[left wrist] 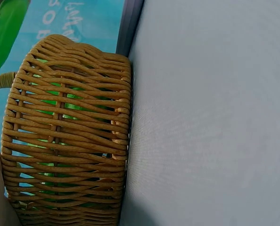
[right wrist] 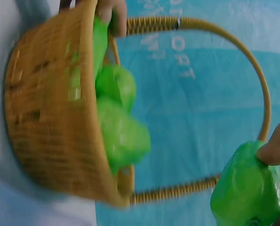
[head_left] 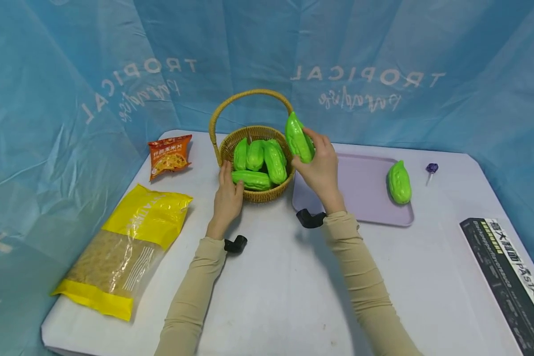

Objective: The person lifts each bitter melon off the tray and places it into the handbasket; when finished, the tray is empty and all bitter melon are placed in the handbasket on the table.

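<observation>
Raised over the right side of the wicker basket (head_left: 260, 196), my right hand (head_left: 322, 168) grips a glossy green bitter melon (head_left: 297, 138) between thumb and fingers. The same bitter melon (right wrist: 246, 188) shows at the lower right of the right wrist view, beside the basket handle (right wrist: 267, 94). My left hand (head_left: 228, 198) holds the basket's left rim, with the thumb over the edge. Several more green bitter melons (head_left: 273, 163) lie inside the basket. In the left wrist view the woven basket wall (left wrist: 69, 136) hides most of them.
Right of the basket, a lilac tray (head_left: 360, 180) bears another bitter melon (head_left: 399, 183). A purple lollipop (head_left: 432, 169) and a black pasta box (head_left: 503, 277) lie farther right. On the left are a red snack packet (head_left: 169, 157) and a yellow pasta bag (head_left: 124, 247). Blue curtain (head_left: 258, 49) hangs behind.
</observation>
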Motion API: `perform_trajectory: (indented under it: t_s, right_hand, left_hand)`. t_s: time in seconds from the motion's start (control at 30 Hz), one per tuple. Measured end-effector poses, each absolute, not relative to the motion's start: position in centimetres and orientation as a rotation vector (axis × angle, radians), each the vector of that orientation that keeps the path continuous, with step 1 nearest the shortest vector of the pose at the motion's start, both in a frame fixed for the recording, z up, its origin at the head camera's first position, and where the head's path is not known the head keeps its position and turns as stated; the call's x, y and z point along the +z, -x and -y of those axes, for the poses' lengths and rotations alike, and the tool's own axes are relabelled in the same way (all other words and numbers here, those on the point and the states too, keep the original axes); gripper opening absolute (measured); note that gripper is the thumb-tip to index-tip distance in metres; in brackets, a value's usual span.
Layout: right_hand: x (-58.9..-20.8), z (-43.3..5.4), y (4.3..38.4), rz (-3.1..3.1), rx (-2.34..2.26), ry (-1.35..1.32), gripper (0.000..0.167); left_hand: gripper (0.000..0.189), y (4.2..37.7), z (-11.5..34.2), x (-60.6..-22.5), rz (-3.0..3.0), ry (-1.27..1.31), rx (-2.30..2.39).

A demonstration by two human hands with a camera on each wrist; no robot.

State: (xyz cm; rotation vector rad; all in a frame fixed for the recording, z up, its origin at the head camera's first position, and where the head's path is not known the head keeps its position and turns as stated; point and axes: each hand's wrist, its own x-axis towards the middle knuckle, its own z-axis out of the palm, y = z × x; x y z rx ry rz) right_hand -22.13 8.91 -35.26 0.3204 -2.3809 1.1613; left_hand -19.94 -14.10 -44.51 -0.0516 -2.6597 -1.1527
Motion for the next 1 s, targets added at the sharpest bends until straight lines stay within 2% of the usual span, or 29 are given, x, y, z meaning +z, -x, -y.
perform_trajectory:
  t_s: [0.27, 0.6, 1.0]
  right_hand:
    - [-35.3, -4.6, 23.1, 2.458, 1.263, -0.354, 0.058]
    - [-35.0, -0.2, 25.3, 2.482, 1.381, -0.300, 0.031]
    - [-35.7, 3.8, 26.7, 2.535, 1.570, -0.208, 0.036]
  left_hand:
    - [0.062, 19.9, 14.1, -44.7, 2.657, 0.039, -1.167]
    - [0.062, 20.1, 14.4, -44.6, 2.653, 0.052, -1.144]
    - [0.061, 19.7, 14.5, -44.6, 2.640, 0.084, -1.106]
